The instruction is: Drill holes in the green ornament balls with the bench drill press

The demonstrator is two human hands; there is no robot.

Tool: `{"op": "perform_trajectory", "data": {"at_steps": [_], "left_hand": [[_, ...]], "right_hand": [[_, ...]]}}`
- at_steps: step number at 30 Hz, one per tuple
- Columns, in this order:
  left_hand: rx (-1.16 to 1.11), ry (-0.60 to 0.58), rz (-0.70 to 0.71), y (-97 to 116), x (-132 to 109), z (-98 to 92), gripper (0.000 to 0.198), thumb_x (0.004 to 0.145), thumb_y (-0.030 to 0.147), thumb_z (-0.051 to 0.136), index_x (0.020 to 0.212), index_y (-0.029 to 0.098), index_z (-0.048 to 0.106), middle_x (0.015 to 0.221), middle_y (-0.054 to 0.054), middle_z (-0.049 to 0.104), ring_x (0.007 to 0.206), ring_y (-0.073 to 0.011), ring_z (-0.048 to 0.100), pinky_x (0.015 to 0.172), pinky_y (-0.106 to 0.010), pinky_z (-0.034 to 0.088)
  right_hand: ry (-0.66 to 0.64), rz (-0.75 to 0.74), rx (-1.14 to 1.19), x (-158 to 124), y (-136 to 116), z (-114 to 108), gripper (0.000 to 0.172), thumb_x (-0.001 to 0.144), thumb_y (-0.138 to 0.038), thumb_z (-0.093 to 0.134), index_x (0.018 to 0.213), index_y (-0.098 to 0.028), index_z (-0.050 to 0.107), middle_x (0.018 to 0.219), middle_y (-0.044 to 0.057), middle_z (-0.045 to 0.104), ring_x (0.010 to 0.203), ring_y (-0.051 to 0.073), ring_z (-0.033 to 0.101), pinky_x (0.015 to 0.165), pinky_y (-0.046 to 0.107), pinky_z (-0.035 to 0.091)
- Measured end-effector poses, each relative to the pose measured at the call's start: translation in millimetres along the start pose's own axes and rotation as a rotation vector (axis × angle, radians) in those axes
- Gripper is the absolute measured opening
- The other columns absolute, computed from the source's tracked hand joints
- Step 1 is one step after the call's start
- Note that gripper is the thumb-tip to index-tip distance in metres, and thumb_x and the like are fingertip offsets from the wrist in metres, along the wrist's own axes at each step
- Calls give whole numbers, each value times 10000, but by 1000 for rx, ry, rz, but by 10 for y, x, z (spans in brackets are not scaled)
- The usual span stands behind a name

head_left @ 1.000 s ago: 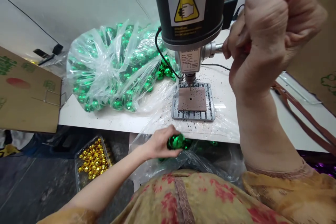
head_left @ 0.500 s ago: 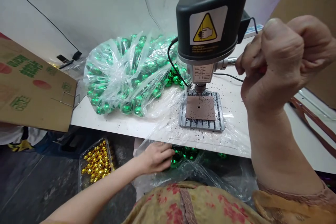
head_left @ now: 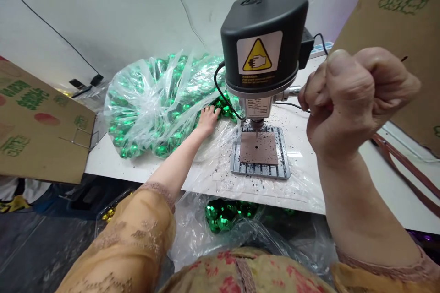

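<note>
My right hand [head_left: 350,105] is clenched in a fist around the feed handle [head_left: 292,93] of the bench drill [head_left: 264,41]. Only the handle's metal stub shows beside my knuckles. My left hand [head_left: 208,120] reaches across the white table [head_left: 343,178], palm down. Its fingers are stretched onto the green faceted balls [head_left: 225,110] spilling from the mouth of the clear plastic bag [head_left: 154,96]. It looks open, with nothing pinched, though the fingertips sit in among the balls and glare.

That bag mouth lies just beside the chuck [head_left: 256,123], and this is my worry. If my right fist pulls down while my left is so near, the fingers are close to the bit. The loose plastic film [head_left: 220,165] runs right up to the slotted drill table [head_left: 261,170] and its brown plate [head_left: 258,148]; a turning bit could snatch it. My wide sleeve [head_left: 137,233] and the black cable [head_left: 220,94] by my fingers could snag too. The heaped bag might also slump and send balls off the table edge.

I cannot tell whether the spindle is turning, and the bit's tip is too small to make out. The drill's column is cut off at the top. The second bag of green balls [head_left: 227,210] at my lap is half under the table, and my sleeve hides most of the gold pieces [head_left: 108,214] on the floor.
</note>
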State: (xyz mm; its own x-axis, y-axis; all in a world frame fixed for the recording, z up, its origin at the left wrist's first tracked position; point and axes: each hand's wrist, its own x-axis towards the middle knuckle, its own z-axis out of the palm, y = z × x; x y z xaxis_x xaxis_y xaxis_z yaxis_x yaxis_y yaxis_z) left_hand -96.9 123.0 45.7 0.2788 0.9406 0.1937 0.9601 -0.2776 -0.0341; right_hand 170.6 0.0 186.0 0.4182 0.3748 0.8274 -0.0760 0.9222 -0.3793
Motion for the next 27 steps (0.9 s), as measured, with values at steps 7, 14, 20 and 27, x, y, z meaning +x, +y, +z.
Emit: {"op": "perform_trajectory", "data": {"at_steps": [7,14,20,27], "left_hand": [[-579,210,-2,31,-404,-122,473,805,271,737,1268,228,651,1140,-86,624,1031,-244,604,944,-374,495],[-1607,73,-268,530,-949,-128,513,876,529,673,1303,271,555,1174,-78,690,954,-216,726,883,-438,614],[-1617,92,-307,804,-977,-73,669,735,539,858,1254,246,553,1112,-81,739,972,-225,737,904,-420,605],[-1569,70,-199,1036,-965,27,612,765,547,851,1205,214,588,1047,-46,743,982,-176,692,919,-321,523]], "right_hand": [[-20,45,1,-10,-67,9,484,864,-284,740,548,-218,380,480,-61,345,419,88,357,441,329,240],[10,39,12,-16,-64,33,530,844,-341,768,540,-209,355,470,-62,339,404,81,342,436,317,240],[-5,74,-73,-22,-86,27,553,868,-414,735,532,-221,341,460,-60,314,408,85,346,430,310,262],[-20,77,-44,-37,-63,13,554,872,-459,722,549,-226,337,464,-60,307,403,87,317,437,325,239]]}}
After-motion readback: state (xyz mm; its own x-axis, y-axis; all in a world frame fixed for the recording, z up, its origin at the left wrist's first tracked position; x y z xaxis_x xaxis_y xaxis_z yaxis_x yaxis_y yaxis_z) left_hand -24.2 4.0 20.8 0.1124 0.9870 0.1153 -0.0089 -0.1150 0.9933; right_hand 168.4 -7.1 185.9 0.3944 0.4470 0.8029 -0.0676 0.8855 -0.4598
